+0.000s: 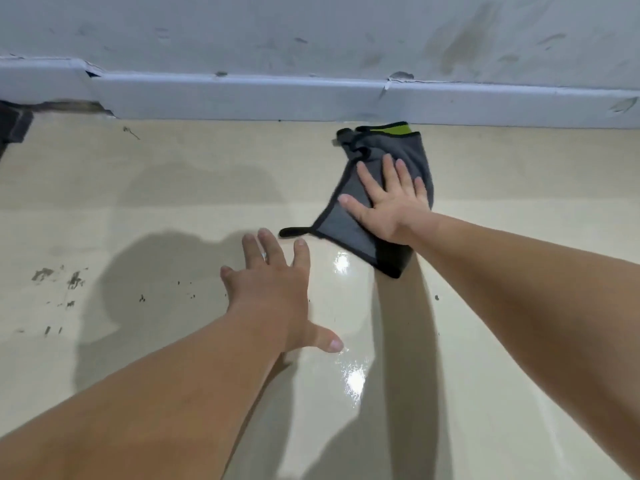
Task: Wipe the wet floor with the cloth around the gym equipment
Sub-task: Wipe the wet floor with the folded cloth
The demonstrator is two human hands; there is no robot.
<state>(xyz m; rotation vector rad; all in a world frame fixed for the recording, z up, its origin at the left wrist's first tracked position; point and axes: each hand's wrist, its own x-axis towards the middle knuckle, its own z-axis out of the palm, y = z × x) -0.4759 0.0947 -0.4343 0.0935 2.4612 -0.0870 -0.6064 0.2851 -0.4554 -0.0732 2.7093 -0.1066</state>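
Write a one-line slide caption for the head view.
Right hand presses a grey cloth flat on the glossy floor near the baseboard.

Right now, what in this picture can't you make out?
Head view only:
- The folded grey microfibre cloth: its middle is hidden under the right hand.
- The dark object by the white skirting board: cut off by the left edge.
- Gym equipment: none identifiable.

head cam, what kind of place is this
Likely an indoor room at floor level: glossy beige floor, chipped white skirting board under a scuffed wall. No gym gear clearly shows.
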